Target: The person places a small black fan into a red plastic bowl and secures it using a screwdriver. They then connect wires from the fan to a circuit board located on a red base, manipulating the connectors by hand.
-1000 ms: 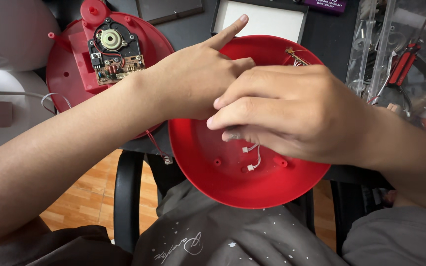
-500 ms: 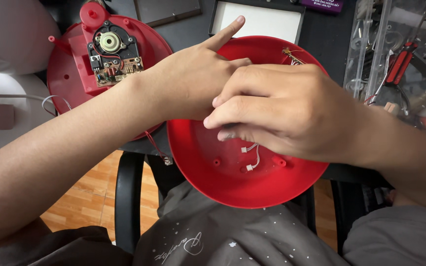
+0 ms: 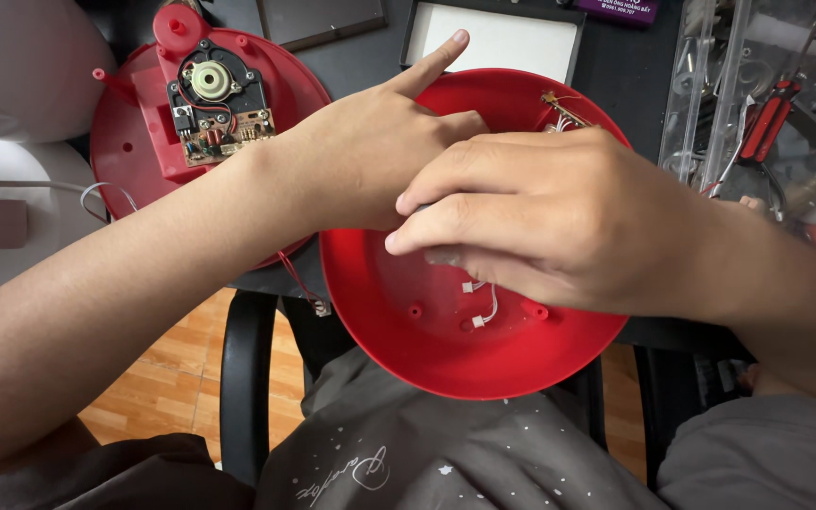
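A round red plastic shell (image 3: pixel 446 349) lies tilted between the desk edge and my lap, hollow side up. My left hand (image 3: pixel 370 161) comes in from the left and grips the shell's upper left rim, index finger stretched out toward the far side. My right hand (image 3: pixel 540 217) reaches in from the right and lies over the shell's middle, fingers curled and partly on top of my left hand. What is under its fingers is hidden. Thin white wires with small plugs (image 3: pixel 479 302) hang below the right hand inside the shell.
A second red shell (image 3: pixel 134 142) with a small motor and circuit board (image 3: pixel 214 104) lies on the desk at the upper left. A white-faced tray (image 3: pixel 502 42) stands behind. At the right is a clear plastic box with red-handled tools (image 3: pixel 767 123). A black chair arm (image 3: pixel 243 378) is below.
My right hand's fingertips have crept slightly to the left over the shell. Both hands otherwise stay in place.
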